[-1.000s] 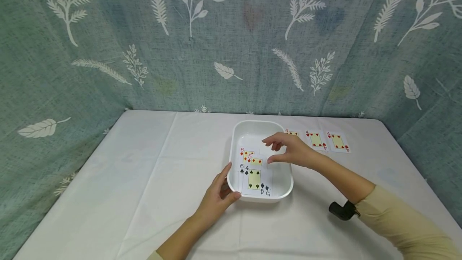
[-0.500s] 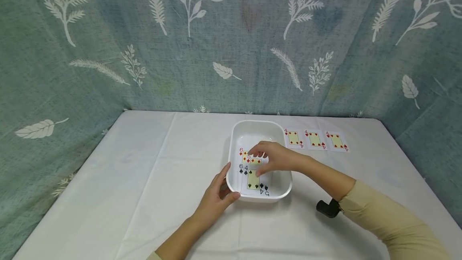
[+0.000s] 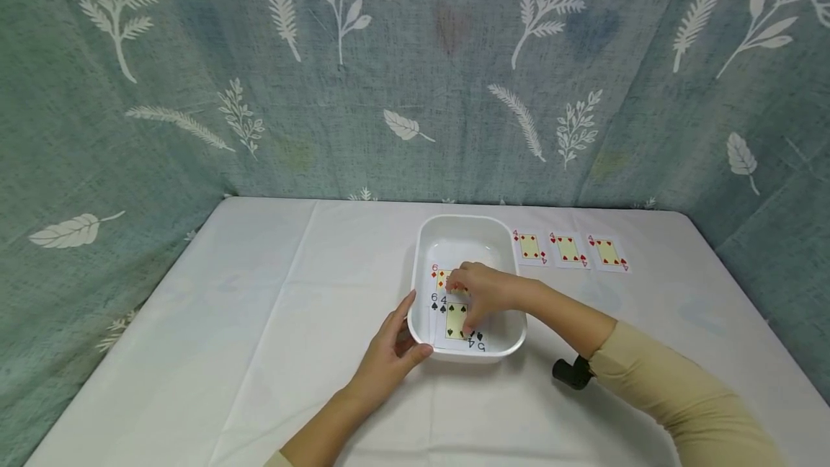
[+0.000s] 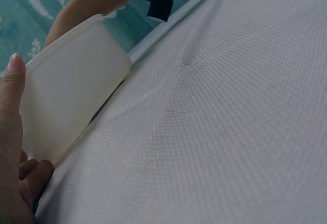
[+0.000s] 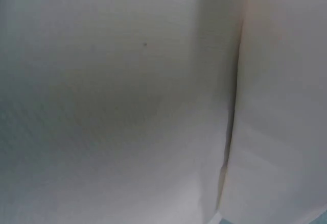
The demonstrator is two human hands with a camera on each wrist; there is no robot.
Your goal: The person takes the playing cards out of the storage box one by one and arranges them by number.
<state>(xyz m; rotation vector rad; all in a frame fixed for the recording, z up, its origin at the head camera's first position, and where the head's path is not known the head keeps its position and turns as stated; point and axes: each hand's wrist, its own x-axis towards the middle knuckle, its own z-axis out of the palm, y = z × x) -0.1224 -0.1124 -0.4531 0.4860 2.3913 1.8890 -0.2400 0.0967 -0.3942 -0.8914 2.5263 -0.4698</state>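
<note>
Backdrop: teal fabric curtain point(image 3: 415, 78) printed with white leaves, closing off the rear and both sides.
Surface: tabletop point(image 3: 259, 323) under a white cloth; creases show in the left wrist view.
White tray point(image 3: 468, 234): rounded rectangular plastic dish just right of tabletop centre, holding a loose overlapping stack of face-up playing cards.
Cards in tray: four of spades point(image 3: 456, 323) uppermost at the 6 o'clock end; a six of diamonds point(image 3: 439, 276) shows at 10 o'clock; corners of a black six and a five project from beneath.
Card row point(image 3: 568, 249): three red fours, face up, side by side on the cloth at 2 o'clock from the tray, clear of its rim.
Left hand point(image 3: 389, 352): grasping the tray's near-left corner, thumb along the outer wall and fingers curled beneath, as the left wrist view confirms.
Right hand point(image 3: 483, 292): inside the tray, fingers bent down onto the cards near the four of spades. Whether a card is pinched cannot be told; the right wrist view shows only blurred white.
Wrist camera point(image 3: 570, 372): black unit under the right forearm.
Step in hand (judgement): taking up the fourth four from the tray.
Next move calls for (judgement): separating that single card from those under it and lifting it clear of the rim toward 2 o'clock.
</note>
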